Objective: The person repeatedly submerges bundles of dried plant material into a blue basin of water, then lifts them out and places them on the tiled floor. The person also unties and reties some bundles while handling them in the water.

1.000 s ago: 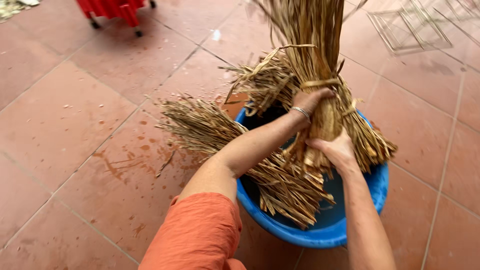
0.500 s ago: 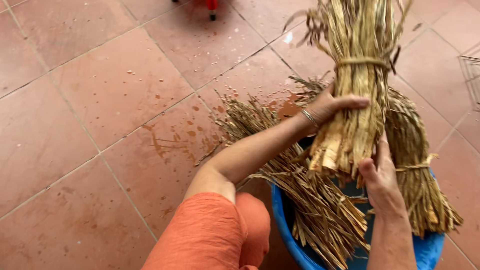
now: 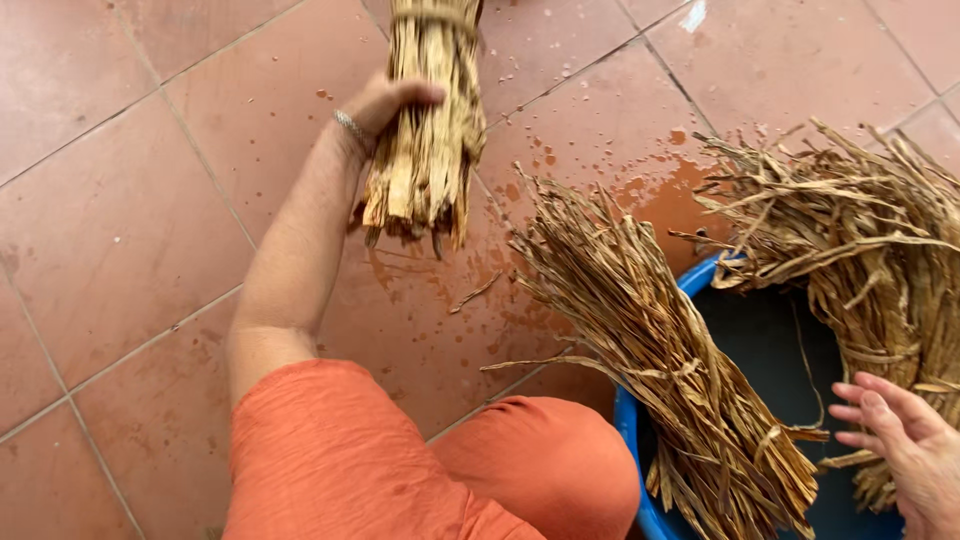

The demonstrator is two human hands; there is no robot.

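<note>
The left hand (image 3: 385,100) is wrapped around a tied bundle of dried straw-coloured leaves (image 3: 425,130), fingers curled over its near side and thumb hidden behind it, a thin metal bracelet (image 3: 352,130) on the wrist. The bundle is held out over the red tiled floor (image 3: 120,230), well to the left of the blue tub (image 3: 640,470). Its long axis runs almost straight up and down in the head view: the ragged cut ends point toward the person, hanging just above the wet, splashed tiles, while the far end runs out past the top edge of the picture, where a band of the same fibre binds it. The right hand (image 3: 905,445) sits at the lower right, over the tub, open with fingers spread and loosely extended, holding nothing; its fingertips lie just beside the leaves there. Two more bundles rest in the tub: a second bundle (image 3: 660,370) leans across its left rim, cut ends down inside and loose tips fanning up and left onto the floor, and a third bundle (image 3: 860,250) drapes over the far right rim. The person's orange sleeve (image 3: 330,460) fills the bottom of the view.
</note>
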